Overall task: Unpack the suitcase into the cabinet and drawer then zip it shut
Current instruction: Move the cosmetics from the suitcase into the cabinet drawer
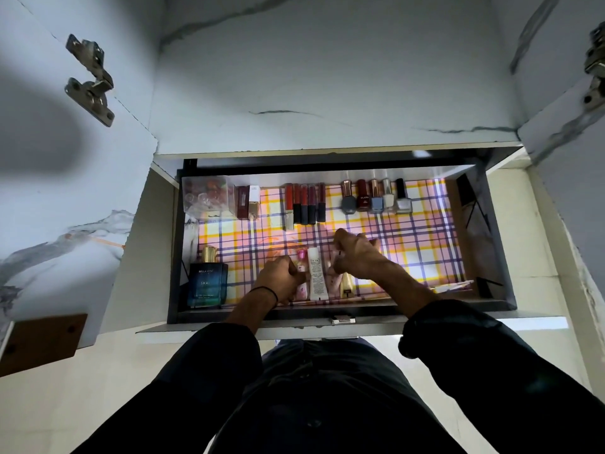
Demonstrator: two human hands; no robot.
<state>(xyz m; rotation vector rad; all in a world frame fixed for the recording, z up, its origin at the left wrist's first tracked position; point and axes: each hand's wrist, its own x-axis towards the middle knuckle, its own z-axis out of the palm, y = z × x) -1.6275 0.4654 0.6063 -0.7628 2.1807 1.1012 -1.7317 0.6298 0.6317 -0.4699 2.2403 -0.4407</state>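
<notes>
1. Drawer (pixel 175 257) stands pulled out below the open cabinet (pixel 327 77), lined with a plaid sheet (pixel 409 244).
2. Along its back edge sit a clear box (pixel 208 196), a row of lip glosses (pixel 304 204) and five nail polish bottles (pixel 376 198), all lying flat.
3. A blue perfume bottle (pixel 207 283) lies in the front left corner.
4. Near the front middle, a pink tube (pixel 302 263), a white tube (pixel 317 276) and a gold case (pixel 346 286) lie side by side.
5. The left hand (pixel 281 278) has its fingers curled round the pink tube.
6. The right hand (pixel 357 253) hangs over the gold case with fingers bent (whether it grips anything I cannot tell).
</notes>
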